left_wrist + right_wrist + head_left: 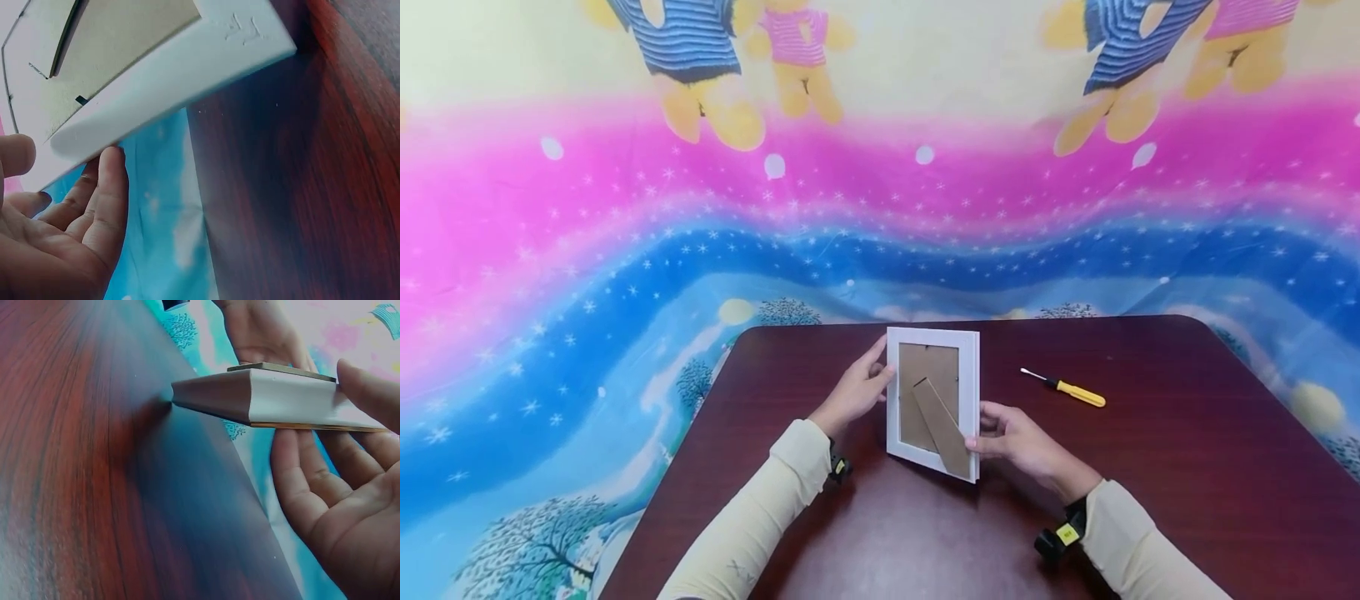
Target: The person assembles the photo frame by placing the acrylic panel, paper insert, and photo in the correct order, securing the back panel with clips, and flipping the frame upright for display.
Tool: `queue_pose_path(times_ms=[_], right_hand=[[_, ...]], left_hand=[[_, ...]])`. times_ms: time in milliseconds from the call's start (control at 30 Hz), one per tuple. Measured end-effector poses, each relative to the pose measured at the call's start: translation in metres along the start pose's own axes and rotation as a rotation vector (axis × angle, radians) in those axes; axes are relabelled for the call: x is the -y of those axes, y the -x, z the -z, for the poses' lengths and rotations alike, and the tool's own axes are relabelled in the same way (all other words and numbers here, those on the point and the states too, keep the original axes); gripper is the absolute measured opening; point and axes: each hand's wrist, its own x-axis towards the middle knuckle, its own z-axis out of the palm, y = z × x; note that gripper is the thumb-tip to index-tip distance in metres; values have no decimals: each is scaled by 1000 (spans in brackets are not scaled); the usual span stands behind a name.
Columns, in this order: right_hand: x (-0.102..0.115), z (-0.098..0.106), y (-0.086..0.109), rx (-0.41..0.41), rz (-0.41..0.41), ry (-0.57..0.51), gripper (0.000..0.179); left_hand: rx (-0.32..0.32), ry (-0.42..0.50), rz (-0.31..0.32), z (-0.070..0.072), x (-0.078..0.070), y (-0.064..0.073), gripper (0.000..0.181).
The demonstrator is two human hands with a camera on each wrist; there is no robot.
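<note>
Upright over the table, a white picture frame (968,358) turns its brown backing (144,37) toward me. A flat easel leg (942,421) slants across that backing. My left hand (852,387) holds the frame's left edge, thumb on the near side and fingers reaching behind. From the other side, my right hand (1018,442) grips the lower right edge. In the right wrist view the right thumb (369,394) lies over the back and the fingers (290,462) bear against the opposite face. The frame's front is hidden from the head view.
A screwdriver (1078,393) with a yellow handle lies on the dark red-brown table (1150,450), right of the frame. Behind the table hangs a colourful printed cloth (880,208). Each wrist wears a small black device (1060,537).
</note>
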Motion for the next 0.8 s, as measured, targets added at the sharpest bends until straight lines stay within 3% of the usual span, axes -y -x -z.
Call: queue_pose_path(times_ms=[267,500,800], right_hand=[[2,-3,0,-181,68,127,53],[4,-8,2,-253,114,95,49],[5,-15,1,-334,132,52,50]], left_hand=[[11,-5,-32,-3,-16,-1,65],[-13,-6,-14,-9,-24,-3,64],[-68,59,-53,-12,-30,-3,59]])
